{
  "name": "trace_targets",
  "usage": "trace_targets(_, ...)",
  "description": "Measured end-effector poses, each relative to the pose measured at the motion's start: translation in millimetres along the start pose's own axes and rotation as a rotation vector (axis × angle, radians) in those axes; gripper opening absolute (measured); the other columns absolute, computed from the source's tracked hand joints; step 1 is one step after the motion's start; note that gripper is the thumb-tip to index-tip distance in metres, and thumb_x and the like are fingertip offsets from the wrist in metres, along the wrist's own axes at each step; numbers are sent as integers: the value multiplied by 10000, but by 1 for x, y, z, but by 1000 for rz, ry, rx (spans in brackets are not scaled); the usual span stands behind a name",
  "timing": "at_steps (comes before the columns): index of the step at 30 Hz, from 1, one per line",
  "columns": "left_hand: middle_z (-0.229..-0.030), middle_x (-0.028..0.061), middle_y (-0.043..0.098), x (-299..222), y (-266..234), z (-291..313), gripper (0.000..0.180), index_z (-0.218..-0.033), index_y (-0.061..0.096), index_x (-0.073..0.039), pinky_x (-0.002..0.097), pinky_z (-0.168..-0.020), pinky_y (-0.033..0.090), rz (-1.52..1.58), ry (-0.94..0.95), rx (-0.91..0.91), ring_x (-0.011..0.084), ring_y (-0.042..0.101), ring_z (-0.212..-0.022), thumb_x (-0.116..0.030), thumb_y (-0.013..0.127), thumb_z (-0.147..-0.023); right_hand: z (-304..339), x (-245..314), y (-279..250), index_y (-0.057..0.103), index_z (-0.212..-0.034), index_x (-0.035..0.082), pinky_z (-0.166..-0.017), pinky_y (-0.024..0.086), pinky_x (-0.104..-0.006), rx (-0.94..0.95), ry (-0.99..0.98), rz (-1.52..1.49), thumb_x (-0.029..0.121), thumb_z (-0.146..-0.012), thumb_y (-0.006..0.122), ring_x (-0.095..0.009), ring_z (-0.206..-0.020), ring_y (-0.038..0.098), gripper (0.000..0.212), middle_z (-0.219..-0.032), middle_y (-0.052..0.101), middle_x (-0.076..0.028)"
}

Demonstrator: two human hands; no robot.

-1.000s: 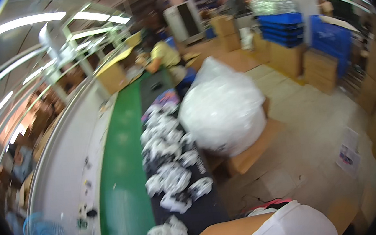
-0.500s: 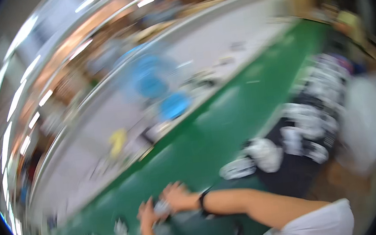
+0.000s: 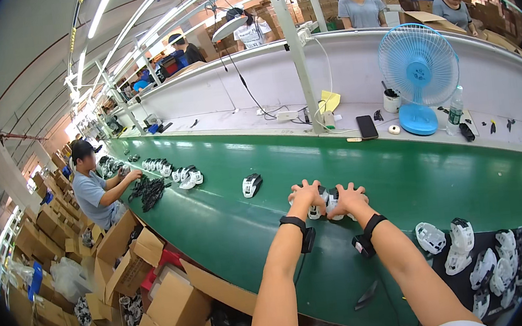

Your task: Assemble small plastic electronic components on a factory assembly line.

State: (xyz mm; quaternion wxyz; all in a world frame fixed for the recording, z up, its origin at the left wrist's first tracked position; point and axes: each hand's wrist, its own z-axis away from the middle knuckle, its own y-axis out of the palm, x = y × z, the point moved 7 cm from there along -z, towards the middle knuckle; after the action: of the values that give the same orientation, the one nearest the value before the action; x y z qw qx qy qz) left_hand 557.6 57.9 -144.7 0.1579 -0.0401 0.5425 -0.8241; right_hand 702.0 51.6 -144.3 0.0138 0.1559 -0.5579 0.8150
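My left hand point(image 3: 306, 196) and my right hand point(image 3: 349, 201) are side by side on the green work surface point(image 3: 230, 230). Their fingers curve round a short row of white and black mouse shells point(image 3: 324, 198), one hand at each end. Parts of the shells are hidden beneath the fingers. Up and to the left of my hands lies a single white mouse shell with a black top point(image 3: 252, 185). Both my wrists wear black bands with small dark boxes.
More mouse shells point(image 3: 462, 245) lie on a black mat at right. A blue fan point(image 3: 418, 73), bottle point(image 3: 455, 107) and phone point(image 3: 367, 127) stand along the far ledge. At left, a co-worker point(image 3: 92, 187) handles parts beside black pieces point(image 3: 148, 192); cardboard boxes point(image 3: 171, 309) sit below.
My view has swung left and steadied from a blur, bringing the co-worker and boxes into sight. Both hands remain close together at the shells.
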Motion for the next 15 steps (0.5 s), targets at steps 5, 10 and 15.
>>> trace_targets(5,-1380,93,304,3,2,-8,1077,-1338,347,-319,626,-937,344,95,70,-59,460,272,-1266,-305,858,-390,-27,-19,5,310,-1391,202,-945,412,-526,1,-80,-71,518,-434,826,-441,-1252,320,1133,-1395,303,-148)
trace_targets(10,-1328,137,366,-8,2,-19,1059,-1345,337,-249,533,-976,364,253,322,-100,425,345,-1229,-271,847,-417,-31,-33,-7,299,-1402,150,-941,404,-546,-96,-212,-239,532,-415,831,-403,-1213,411,1185,-1328,393,-230)
trace_targets(15,-1288,125,419,-20,-13,3,980,-1368,306,-167,430,-952,411,1097,833,63,286,419,-1203,-191,807,-527,7,-36,-39,233,-1431,117,-923,422,-531,92,-317,-896,423,-542,836,-362,-1229,420,1117,-1368,357,-231)
